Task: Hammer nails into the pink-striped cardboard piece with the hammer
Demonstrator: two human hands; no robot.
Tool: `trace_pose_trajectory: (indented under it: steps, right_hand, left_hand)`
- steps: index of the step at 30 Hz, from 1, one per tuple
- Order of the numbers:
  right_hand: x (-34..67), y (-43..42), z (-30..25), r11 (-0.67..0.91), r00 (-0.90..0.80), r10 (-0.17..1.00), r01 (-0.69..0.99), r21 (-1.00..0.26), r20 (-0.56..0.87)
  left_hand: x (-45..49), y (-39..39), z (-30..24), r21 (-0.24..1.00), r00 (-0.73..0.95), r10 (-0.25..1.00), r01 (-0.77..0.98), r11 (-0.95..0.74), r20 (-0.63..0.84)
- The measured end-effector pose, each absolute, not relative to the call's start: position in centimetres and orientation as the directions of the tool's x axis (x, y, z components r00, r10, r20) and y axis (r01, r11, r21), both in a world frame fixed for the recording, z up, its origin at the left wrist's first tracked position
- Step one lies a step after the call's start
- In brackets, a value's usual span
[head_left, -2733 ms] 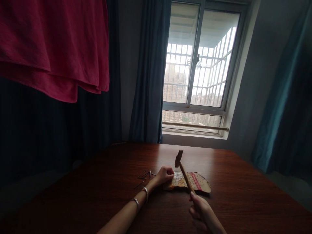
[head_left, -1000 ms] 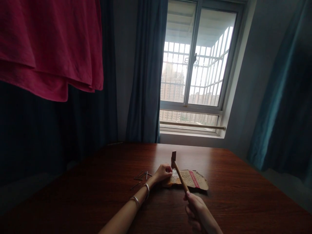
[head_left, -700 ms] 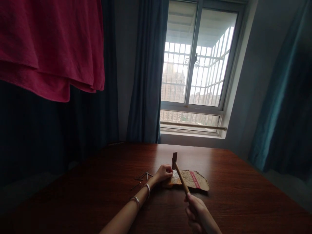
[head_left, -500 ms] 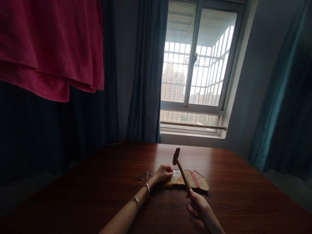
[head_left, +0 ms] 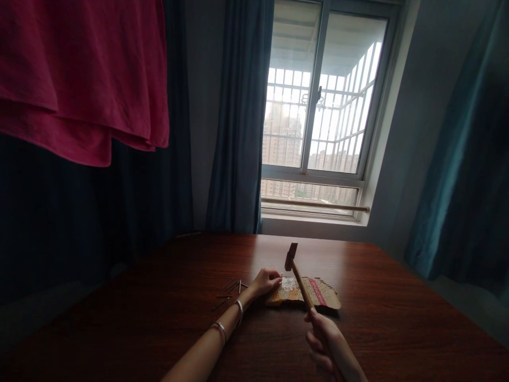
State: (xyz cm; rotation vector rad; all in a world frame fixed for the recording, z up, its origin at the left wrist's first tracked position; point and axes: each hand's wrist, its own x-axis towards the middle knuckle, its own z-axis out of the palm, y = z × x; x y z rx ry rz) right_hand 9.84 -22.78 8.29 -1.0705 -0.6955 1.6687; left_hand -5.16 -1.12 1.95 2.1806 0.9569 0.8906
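My right hand [head_left: 324,339] is wrapped round the wooden handle of a hammer [head_left: 303,291]. The hammer's head is raised over the far side of a flat, speckled cardboard-like piece [head_left: 328,298] with a pink stripe and a ragged right edge. At that piece's left end, my left hand [head_left: 268,280] pinches a thin upright nail [head_left: 282,276]. Only the nail's upper part shows above the fingertips; its point is hidden. Several loose nails [head_left: 228,287] lie on the table left of my left hand. Two bracelets circle my left forearm.
The brown wooden table [head_left: 382,318] reaches to the wall under a barred window [head_left: 314,122]. Blue curtains [head_left: 240,116] hang on both sides. A pink cloth [head_left: 87,79] hangs at the upper left, well above the table.
The hammer head has shifted slightly to the right, a little farther from the nail. My left hand has stayed in place with the nail still in its pinch.
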Motion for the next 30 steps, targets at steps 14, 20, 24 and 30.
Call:
trace_pose_trajectory:
  steps: [14,20,24,30]
  right_hand:
    - [9.3,-22.3,7.8,-0.33,-0.131,0.944,-0.352,-0.876,-0.303]
    - [9.3,-22.3,7.9,-0.318,-0.131,0.948,-0.36,-0.877,-0.29]
    - [9.2,-22.4,8.7,-0.295,-0.098,0.955,-0.371,-0.881,-0.279]
    - [9.5,-22.7,9.2,-0.352,-0.131,0.936,-0.363,-0.863,-0.327]
  left_hand:
    - [-5.2,-0.9,1.6,0.654,0.537,0.734,0.383,-0.652,0.417]
    - [-5.2,-1.1,1.9,0.649,0.552,0.726,0.382,-0.658,0.41]
    - [-5.3,-1.2,2.1,0.657,0.55,0.727,0.374,-0.655,0.412]
    - [-5.5,-0.9,1.8,0.665,0.57,0.722,0.367,-0.651,0.393]
